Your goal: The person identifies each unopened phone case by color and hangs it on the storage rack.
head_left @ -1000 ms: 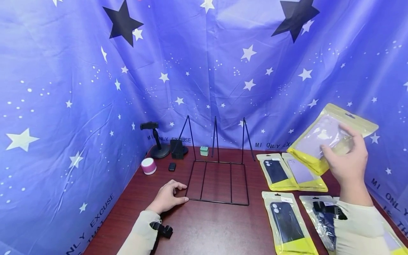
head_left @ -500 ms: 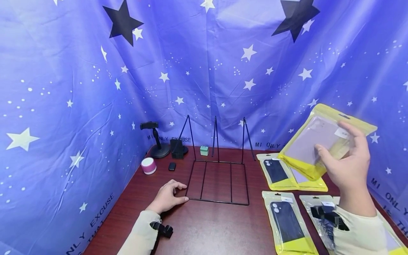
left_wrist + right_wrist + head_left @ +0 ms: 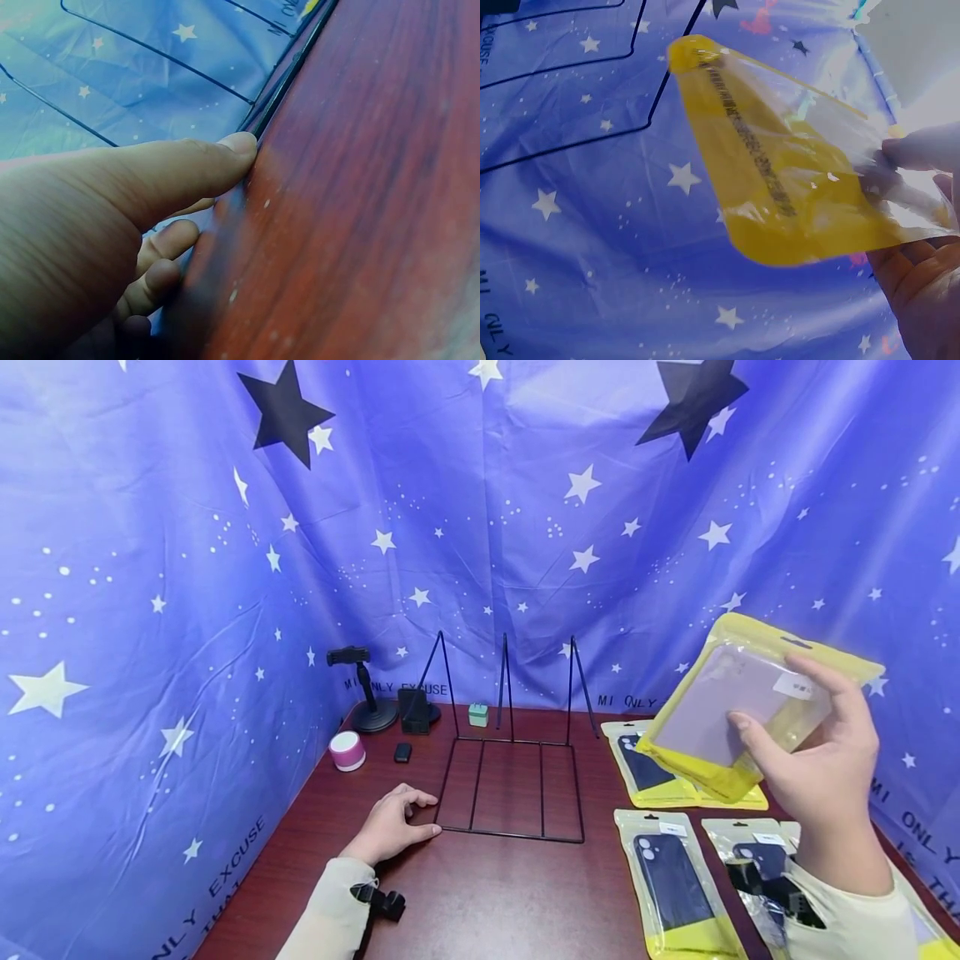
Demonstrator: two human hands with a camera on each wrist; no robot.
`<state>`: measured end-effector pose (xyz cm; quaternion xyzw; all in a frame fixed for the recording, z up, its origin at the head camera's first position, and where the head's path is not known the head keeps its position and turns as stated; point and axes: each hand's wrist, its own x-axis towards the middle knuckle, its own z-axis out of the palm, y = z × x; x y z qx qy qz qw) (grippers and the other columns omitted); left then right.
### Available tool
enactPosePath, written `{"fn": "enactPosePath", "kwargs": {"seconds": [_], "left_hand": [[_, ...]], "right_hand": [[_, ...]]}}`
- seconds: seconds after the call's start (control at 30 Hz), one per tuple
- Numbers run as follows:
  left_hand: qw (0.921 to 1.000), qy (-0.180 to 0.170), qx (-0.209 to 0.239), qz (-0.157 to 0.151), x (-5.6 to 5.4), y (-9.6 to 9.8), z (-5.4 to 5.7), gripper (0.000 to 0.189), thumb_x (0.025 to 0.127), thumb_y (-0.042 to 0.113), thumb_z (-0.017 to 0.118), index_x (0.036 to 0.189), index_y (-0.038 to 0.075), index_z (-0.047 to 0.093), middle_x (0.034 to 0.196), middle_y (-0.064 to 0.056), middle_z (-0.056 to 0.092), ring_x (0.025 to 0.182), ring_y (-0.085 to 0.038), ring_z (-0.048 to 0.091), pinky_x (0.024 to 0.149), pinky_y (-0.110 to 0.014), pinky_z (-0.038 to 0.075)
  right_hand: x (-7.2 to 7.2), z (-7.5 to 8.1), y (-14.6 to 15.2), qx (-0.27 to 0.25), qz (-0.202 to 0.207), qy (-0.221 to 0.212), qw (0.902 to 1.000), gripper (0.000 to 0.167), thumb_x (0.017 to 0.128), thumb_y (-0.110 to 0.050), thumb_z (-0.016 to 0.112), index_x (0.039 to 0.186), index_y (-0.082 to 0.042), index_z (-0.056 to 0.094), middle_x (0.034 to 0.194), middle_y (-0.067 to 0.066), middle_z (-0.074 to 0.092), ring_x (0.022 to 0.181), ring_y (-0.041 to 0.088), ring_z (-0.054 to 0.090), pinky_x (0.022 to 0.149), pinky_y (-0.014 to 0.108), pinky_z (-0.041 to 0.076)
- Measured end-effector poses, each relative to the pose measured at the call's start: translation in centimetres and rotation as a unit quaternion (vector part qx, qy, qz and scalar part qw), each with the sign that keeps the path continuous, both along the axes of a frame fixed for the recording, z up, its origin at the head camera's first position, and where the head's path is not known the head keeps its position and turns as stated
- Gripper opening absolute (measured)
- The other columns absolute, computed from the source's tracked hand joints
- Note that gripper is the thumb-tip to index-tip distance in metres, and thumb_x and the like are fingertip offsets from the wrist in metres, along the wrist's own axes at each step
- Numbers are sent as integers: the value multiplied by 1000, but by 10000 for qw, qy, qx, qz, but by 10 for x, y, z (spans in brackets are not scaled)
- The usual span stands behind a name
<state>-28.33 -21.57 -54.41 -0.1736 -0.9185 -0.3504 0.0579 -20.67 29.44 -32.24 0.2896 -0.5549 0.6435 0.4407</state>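
My right hand point(image 3: 821, 768) grips a yellow-edged clear pouch with a lilac phone case point(image 3: 723, 706) in it, thumb on the front face. The pouch is held tilted in the air above the right side of the table. In the right wrist view, the pouch's yellow back point(image 3: 757, 176) carries printed text. At the table's middle stands a black wire rack point(image 3: 512, 836) with three upright loops. My left hand point(image 3: 393, 827) touches its front left corner with thumb and fingertips; the left wrist view shows the thumb point(image 3: 202, 165) against the wire.
Several pouched phone cases lie at right, including a dark case point(image 3: 675, 881) and another dark case point(image 3: 647, 764) partly covered by the held pouch. Behind and left are a phone stand point(image 3: 367, 693), a pink-and-white round container point(image 3: 347, 752), a small black item point(image 3: 403, 752) and a green charger point(image 3: 478, 715).
My right hand has moved the pouch leftward and slightly down, turning its front more toward the head camera. The left hand stays at the rack's corner.
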Motion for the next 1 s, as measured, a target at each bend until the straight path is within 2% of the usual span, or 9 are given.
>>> {"fn": "enactPosePath", "kwargs": {"seconds": [0.3,0.47,0.73,1.0], "left_hand": [[10000,1,14,-3,1,0,2,41,80,36,93,115,27,76,103,10,61,88,-12,53,80,-32,47],[10000,-22,22,-1,1,0,1,41,80,36,93,116,26,76,103,9,62,89,-12,53,80,-32,48],[10000,53,10,-10,0,0,-1,41,80,36,93,116,26,77,103,10,62,88,-12,53,80,-33,48],[9999,99,62,-38,0,-1,-2,40,80,35,93,116,27,77,102,11,62,88,-12,54,80,-32,48]], "right_hand": [[10,1,-19,368,437,-11,9984,80,63,36,68,139,20,49,129,23,54,102,24,66,74,23,59],[14,0,-33,686,717,139,9950,81,65,32,73,140,20,46,132,26,55,100,24,67,73,24,59],[21,-5,-53,1509,436,78,9876,83,71,17,85,142,20,44,128,19,58,93,16,69,71,19,57],[24,-17,-68,2154,-97,-357,9758,98,54,35,79,144,16,46,122,13,62,85,12,70,63,20,57]]}}
